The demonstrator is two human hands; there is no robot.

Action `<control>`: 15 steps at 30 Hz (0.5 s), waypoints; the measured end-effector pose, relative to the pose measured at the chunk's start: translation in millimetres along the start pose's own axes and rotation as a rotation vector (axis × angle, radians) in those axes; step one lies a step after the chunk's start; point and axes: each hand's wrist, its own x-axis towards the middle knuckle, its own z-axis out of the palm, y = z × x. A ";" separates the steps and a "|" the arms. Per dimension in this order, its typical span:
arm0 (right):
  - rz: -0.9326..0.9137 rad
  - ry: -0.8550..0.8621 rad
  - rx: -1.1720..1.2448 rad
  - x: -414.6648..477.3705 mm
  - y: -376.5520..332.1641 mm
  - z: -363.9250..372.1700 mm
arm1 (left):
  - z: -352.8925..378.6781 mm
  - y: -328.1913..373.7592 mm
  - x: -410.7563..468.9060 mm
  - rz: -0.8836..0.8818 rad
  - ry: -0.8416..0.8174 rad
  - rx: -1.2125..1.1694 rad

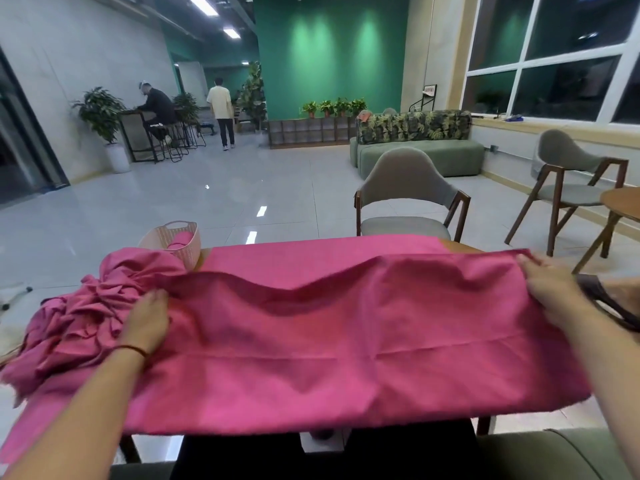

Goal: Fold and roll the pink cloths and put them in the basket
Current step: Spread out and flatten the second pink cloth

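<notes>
So you've got one pink cloth (pixel 346 358) spread wide across the desk (pixel 462 245). It fills most of the lower half of the frame, and its near edge hangs over the side toward you. The edge you're holding runs as a sagging line across the middle between your hands, and a flat strip of pink lies on the desk beyond it.

Your left hand (pixel 147 322) is at the lower left, fingers (pixel 157 298) curled down and gripping that raised edge. Your right hand (pixel 550 289) is out near the right edge of the frame, fingers pinching the cloth's right corner and holding it up off the desk.

Just left of your left hand there's a crumpled pile of pink cloths (pixel 76 313). It touches the spread one and spills over the desk's left end. Behind the pile, left of centre, the basket (pixel 188 249) sits at the desk's far left corner — pale woven plastic with a handle cutout — and a rolled cloth (pixel 180 240) already lies in it.

There's a dark cord (pixel 133 348) round your left wrist. Past the desk a grey chair (pixel 408 188) has its back to you, and a green sofa (pixel 433 150) sits further back at centre right. Two people are way off in the upper left — one seated at a high table, one standing.
</notes>
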 end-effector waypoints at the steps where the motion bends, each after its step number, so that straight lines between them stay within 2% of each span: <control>1: -0.003 -0.005 -0.138 3.9 13.6 11.6 | 22.0 1.5 -11.7 -0.124 -0.078 -0.031; 3: 0.057 -0.065 -0.281 2.9 43.4 30.4 | 48.6 0.6 -30.2 -0.207 -0.091 -0.039; 5: 0.083 -0.087 -0.324 -0.3 68.9 36.4 | 51.0 3.1 -37.6 -0.168 -0.082 0.010; 8: 0.011 -0.082 -0.371 -10.7 73.6 33.7 | 50.7 3.4 -40.7 -0.075 -0.080 -0.012; 15: -0.134 -0.028 -0.522 -18.3 98.0 11.4 | 48.0 -0.9 -61.6 -0.040 -0.065 -0.012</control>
